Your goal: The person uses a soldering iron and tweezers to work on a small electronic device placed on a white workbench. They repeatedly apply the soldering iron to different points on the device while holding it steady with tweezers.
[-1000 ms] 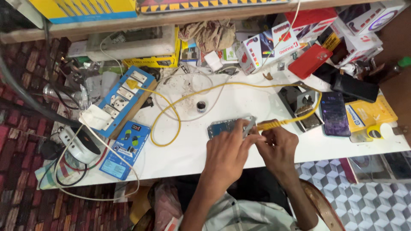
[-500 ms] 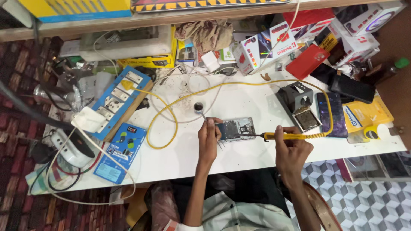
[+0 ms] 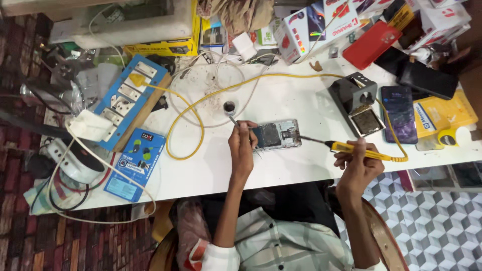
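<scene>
We see a white, scuffed worktop (image 3: 281,100) carrying an opened phone with its circuit board exposed (image 3: 276,134), a looping yellow cable (image 3: 201,108), a blue socket board on a wooden base (image 3: 128,100), a blue printed carton (image 3: 134,163), a dark soldering stand (image 3: 357,103), a dark phone (image 3: 399,113) and a red phone case (image 3: 379,44).

The white table (image 3: 281,100) is lit brightly and evenly from above, and only short, soft shadows are cast beside the objects. Mild glare is seen on the tabletop. The floor at the left edge is left dim, and slight wide-angle bending is noticed near the borders.
</scene>
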